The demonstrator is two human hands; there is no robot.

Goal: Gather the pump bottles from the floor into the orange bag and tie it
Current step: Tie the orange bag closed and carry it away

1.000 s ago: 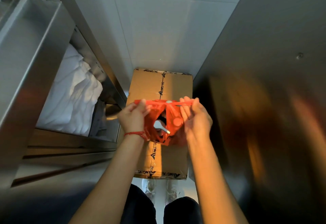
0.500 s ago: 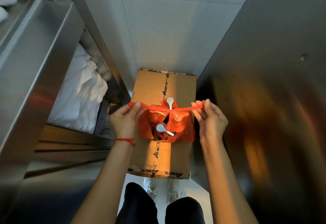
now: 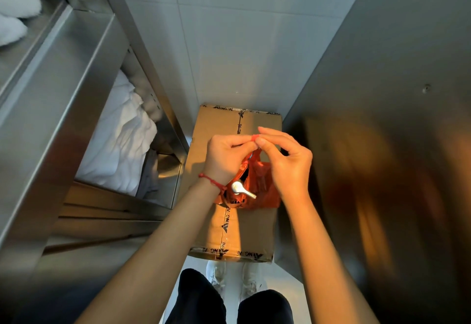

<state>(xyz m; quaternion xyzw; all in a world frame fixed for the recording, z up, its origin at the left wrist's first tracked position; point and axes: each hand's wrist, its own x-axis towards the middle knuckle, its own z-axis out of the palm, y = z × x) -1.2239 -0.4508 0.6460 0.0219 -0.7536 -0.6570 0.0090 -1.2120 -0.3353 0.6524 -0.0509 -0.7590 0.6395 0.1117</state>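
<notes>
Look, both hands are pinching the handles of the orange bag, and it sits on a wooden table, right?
Not quite. The head view shows the left hand and right hand pinching the handles of the orange bag, but it sits on a taped cardboard box, not a wooden table.

Orange bag (image 3: 262, 183), translucent, black print near the bottom. Pump head (image 3: 240, 189) poking out is silver. Cardboard box (image 3: 244, 232) plain brown, clear tape with repeating black logo print. Red string bracelet (image 3: 212, 180) on left wrist. White linens (image 3: 122, 145) in brushed steel shelving (image 3: 58, 99). Floor tiles (image 3: 229, 50) pale grey-white. Trousers (image 3: 201, 298) black, shoes (image 3: 216, 274) white.
</notes>
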